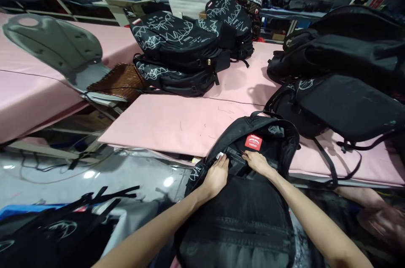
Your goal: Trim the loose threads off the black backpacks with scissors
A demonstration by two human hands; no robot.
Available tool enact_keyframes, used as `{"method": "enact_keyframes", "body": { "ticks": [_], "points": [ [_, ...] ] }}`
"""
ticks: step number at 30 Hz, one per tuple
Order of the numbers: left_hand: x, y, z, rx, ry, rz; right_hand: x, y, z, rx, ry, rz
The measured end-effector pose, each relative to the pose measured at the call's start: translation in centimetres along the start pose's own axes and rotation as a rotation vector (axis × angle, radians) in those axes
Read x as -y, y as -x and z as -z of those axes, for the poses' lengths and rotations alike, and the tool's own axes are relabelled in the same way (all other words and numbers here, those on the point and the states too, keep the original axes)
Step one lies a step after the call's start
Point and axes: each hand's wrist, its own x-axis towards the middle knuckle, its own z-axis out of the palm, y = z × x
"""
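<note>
A black backpack lies before me, its main compartment unzipped and its top resting on the pink table edge. Inside the raised flap is a red label. My left hand is closed on the backpack's opening at its left side, with a small white piece by the fingertips. Just to the right, my right hand reaches into the opening, fingers pinched near an inner pocket. A small thin thing shows at those fingertips, too small to name.
Black backpacks with white scribble prints are stacked on the pink table. More black bags lie at right. A grey chair stands left; a bin holds black pieces. A person's arm shows at lower right.
</note>
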Motion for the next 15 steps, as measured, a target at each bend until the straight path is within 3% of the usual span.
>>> {"method": "enact_keyframes", "body": {
  "ticks": [3, 9, 15],
  "points": [
    [0.1, 0.2, -0.2, 0.111, -0.061, -0.114, 0.0, -0.1, -0.2, -0.002, 0.007, 0.005],
    [-0.4, -0.3, 0.9, 0.195, -0.107, -0.087, -0.4, 0.0, 0.2, -0.057, -0.008, 0.067],
    [-0.9, -0.9, 1.8, 0.252, -0.101, -0.064, -4.2, 0.6, 6.1, -0.370, 0.003, 0.026]
  ]
}}
